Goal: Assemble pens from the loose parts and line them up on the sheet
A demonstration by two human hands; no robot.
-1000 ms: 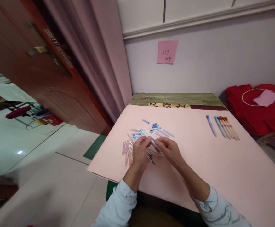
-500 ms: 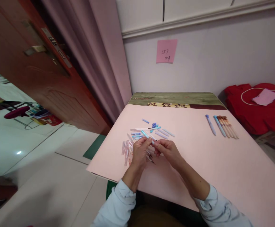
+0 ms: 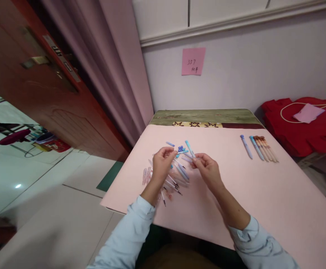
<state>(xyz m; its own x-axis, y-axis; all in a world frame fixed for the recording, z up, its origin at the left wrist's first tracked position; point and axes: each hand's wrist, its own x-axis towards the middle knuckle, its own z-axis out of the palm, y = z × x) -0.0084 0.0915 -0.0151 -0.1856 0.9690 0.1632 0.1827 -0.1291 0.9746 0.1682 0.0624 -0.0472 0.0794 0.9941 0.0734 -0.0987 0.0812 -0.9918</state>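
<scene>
Slender light-blue plastic barrel (image 3: 190, 148) slants from our pinching right hand (image 3: 210, 171), near our left hand (image 3: 161, 164), whose grip we can't tell.

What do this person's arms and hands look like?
The left hand and right hand are bare, without gloves. The left sleeve and right sleeve are pale blue, pushed up and bunched at the ends. Darker lines on the right one may be folds or print.
</scene>
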